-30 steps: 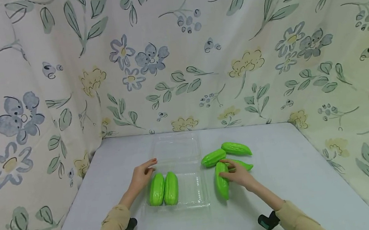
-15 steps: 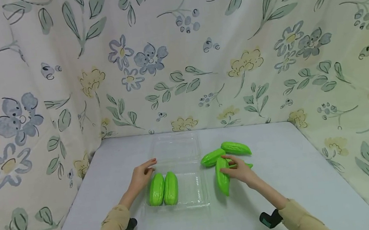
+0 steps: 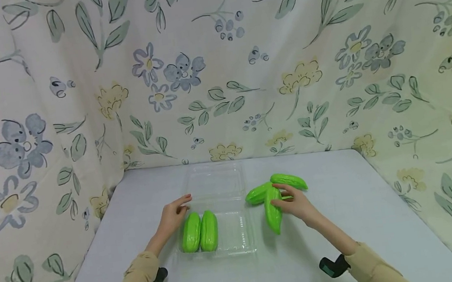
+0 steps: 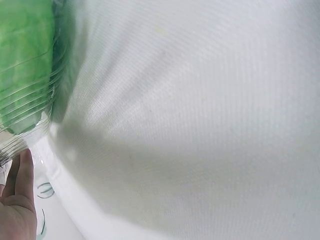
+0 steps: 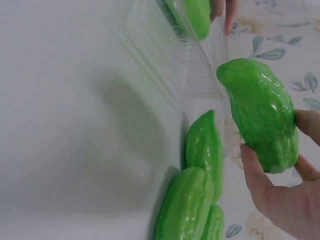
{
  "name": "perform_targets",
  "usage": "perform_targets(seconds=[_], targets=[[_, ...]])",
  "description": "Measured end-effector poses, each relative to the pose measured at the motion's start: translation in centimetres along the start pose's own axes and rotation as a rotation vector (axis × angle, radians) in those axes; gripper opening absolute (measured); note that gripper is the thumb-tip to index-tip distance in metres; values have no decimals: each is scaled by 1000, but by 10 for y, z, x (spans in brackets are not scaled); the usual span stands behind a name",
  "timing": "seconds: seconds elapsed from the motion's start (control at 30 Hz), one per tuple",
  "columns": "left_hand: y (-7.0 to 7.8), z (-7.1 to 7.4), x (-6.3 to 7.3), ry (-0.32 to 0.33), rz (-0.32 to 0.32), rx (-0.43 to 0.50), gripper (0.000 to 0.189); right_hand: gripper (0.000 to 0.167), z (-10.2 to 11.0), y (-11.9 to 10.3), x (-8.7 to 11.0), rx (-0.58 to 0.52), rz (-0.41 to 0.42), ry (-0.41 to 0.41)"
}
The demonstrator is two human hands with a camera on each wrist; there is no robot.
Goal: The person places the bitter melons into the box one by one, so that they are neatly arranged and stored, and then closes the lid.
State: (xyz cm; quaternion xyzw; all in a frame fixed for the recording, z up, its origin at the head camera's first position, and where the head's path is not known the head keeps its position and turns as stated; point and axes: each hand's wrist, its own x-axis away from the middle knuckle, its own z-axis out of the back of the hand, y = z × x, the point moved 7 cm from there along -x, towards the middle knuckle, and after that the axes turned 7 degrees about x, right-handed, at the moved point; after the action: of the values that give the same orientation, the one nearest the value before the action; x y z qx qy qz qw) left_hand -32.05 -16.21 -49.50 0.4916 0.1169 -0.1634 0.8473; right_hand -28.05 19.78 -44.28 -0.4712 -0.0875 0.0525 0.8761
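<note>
Clear container, lid laid open — two green gourds inside, side by side at left, long axes near-to-far. Right hand pinches third gourd above worktop, right of container; long axis near-to-far, tapered tip at near end. Left hand at container's left edge — fingers relaxed.

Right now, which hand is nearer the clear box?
Left. The left hand is at the left edge of the clear box; the right hand is to its right, holding a vegetable.
</note>
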Motion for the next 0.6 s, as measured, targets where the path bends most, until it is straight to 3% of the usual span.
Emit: perform_targets(seconds=[0.6], targets=[[0, 1, -1, -5, 1, 3, 32, 63, 2, -7, 6, -127, 2, -27]])
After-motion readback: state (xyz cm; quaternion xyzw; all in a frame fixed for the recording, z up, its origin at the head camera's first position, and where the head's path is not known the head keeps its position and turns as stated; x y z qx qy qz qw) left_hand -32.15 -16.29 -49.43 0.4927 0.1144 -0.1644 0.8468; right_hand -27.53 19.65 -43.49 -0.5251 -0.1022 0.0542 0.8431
